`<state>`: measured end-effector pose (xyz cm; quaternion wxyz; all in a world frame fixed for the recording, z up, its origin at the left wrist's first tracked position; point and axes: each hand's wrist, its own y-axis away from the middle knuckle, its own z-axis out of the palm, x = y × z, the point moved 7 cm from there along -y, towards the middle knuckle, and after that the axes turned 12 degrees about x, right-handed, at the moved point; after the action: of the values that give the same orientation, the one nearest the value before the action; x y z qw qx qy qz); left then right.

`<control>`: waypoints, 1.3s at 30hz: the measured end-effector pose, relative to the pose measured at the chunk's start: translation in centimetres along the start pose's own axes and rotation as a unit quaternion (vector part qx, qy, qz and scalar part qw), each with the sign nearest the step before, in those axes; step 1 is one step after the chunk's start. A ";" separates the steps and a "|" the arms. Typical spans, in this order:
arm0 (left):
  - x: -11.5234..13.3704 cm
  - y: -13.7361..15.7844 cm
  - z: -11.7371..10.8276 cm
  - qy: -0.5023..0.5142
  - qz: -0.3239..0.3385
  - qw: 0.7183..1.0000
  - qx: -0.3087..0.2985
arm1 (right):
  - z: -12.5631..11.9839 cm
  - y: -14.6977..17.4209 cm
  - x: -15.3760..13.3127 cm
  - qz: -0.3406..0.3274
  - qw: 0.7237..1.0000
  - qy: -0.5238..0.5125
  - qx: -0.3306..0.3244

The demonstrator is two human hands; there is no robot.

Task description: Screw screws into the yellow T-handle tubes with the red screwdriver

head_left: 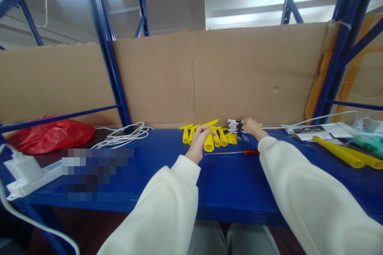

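My left hand is closed around a yellow tapered tube, its round open end facing me. Several more yellow tubes, with flat crosspieces at their far ends, lie in a row behind and beside that hand. My right hand reaches to a stack of small black-and-white pieces near the cardboard; its fingertips are bent in at the stack's right end, and what they pinch is hidden. Small yellow flat pieces and tiny metal parts lie just in front. A screwdriver with a red handle rests below my right wrist.
The blue table has a cardboard wall behind it and blue posts around. Left are a red plastic bag, coiled white cable and a power strip. Two long yellow tubes and papers lie right.
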<state>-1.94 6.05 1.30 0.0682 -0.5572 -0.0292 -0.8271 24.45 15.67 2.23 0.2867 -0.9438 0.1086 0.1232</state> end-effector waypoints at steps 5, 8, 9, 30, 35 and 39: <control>0.0 0.0 0.0 -0.005 -0.008 1.000 0.001 | -0.9 1.1 0.4 0.030 0.999 0.009 -0.003; 0.0 -0.1 0.0 0.010 -0.007 1.000 -0.007 | -1.3 1.5 0.7 0.024 1.000 -0.003 0.007; 0.1 -0.1 0.0 0.019 -0.006 1.000 -0.014 | -1.4 1.6 1.0 0.021 1.000 -0.008 0.015; 1.0 -0.7 -0.4 0.036 0.019 0.999 -0.029 | -2.8 5.0 4.3 -0.023 0.977 -0.198 0.081; 0.7 -0.6 -0.4 0.045 -0.009 0.999 -0.016 | -2.9 5.2 3.9 -0.048 0.974 -0.205 0.078; 0.3 -1.1 -0.6 0.055 -0.034 0.998 0.000 | -2.8 5.2 3.7 -0.056 0.975 -0.203 0.075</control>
<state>-2.81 7.03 1.42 0.0414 -0.5096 -0.0446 -0.8583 26.98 9.35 0.68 0.3793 -0.8795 0.0046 0.2873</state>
